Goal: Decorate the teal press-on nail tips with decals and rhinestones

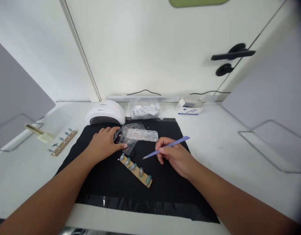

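Note:
My right hand point(176, 155) pinches a pair of purple tweezers point(175, 143), whose metal tips point left above the black mat point(165, 189). My left hand point(103, 142) is spread over a clear sticker sheet point(130, 143) with small orange and white specks; the thumb lies on it and the fingers reach its left edge. On the sheet rests a long clear case point(142, 134) of small glittery bits. Below the hands lies a wooden strip point(137, 173) bearing several teal press-on nails point(133, 166), slanting down to the right.
A white nail lamp point(105, 111) stands behind the mat, beside a clear tub point(144, 111) of white packets and an alcohol pads box point(189, 106). At left are another strip point(64, 143) with nails and a bottle with a gold-handled brush point(40, 133). Wire stands flank the table.

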Motion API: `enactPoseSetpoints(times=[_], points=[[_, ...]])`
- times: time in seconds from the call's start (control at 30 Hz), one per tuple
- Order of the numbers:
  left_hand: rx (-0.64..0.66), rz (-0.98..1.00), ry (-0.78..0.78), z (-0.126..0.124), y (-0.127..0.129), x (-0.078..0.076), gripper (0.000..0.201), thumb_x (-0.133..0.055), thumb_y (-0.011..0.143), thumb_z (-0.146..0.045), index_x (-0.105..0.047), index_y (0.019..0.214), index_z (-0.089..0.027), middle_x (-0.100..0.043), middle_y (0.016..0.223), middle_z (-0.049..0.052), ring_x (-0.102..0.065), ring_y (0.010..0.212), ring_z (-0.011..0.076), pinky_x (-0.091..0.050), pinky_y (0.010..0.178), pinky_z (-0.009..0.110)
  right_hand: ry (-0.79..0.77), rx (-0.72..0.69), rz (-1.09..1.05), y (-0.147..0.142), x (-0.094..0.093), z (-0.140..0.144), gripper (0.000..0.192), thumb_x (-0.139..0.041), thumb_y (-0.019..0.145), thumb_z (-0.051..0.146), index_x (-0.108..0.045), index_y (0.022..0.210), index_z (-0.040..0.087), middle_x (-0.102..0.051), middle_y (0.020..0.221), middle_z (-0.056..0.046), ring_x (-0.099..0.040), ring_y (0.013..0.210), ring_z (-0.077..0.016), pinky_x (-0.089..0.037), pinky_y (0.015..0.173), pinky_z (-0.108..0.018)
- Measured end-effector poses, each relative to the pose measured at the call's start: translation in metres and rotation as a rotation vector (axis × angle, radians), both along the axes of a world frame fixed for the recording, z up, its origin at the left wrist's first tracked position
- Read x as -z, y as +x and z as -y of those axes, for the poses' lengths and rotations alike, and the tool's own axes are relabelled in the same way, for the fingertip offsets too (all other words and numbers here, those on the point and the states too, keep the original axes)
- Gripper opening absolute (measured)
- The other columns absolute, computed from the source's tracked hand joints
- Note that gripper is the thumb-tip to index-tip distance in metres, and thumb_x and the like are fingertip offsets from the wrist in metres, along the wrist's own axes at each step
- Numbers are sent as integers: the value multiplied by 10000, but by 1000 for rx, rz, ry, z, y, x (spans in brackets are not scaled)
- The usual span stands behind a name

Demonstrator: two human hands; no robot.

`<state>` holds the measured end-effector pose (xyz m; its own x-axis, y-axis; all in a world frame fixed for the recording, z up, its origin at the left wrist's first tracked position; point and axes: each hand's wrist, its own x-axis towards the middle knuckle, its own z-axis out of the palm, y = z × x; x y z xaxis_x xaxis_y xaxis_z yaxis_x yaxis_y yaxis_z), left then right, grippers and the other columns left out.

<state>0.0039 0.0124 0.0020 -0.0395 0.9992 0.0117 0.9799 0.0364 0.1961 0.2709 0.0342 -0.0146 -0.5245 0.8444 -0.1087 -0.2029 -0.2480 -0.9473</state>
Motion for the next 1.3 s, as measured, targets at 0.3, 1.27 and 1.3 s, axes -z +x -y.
enactPoseSetpoints(times=[0.3, 1.27, 1.3], points=[[41, 90, 11, -6, -5, 4, 650, -678, 797, -439, -489, 1374, -207, -664, 1004, 92, -615, 1008, 310, -490, 856, 423, -1, 21, -28, 1, 1, -2, 78, -679, 700, 226, -624, 675, 179, -579, 541, 29, -522, 513, -118, -412, 517, -262], [397, 227, 102, -18, 0, 22, 326, -551, 937, -199, -685, 1233, -186, -655, 920, 88, -544, 893, 245, -446, 876, 402, 10, 18, 2, -1, 3, -2, 74, -674, 681, 236, -633, 658, 178, -567, 525, 29, -517, 503, -107, -398, 517, -252], [394, 239, 111, -18, 0, 22, 319, -539, 943, -200, -694, 1222, -189, -659, 913, 87, -546, 892, 244, -448, 869, 396, 12, 17, -2, -1, 3, -2, 76, -675, 682, 238, -633, 662, 178, -568, 525, 29, -518, 502, -107, -397, 517, -253]])
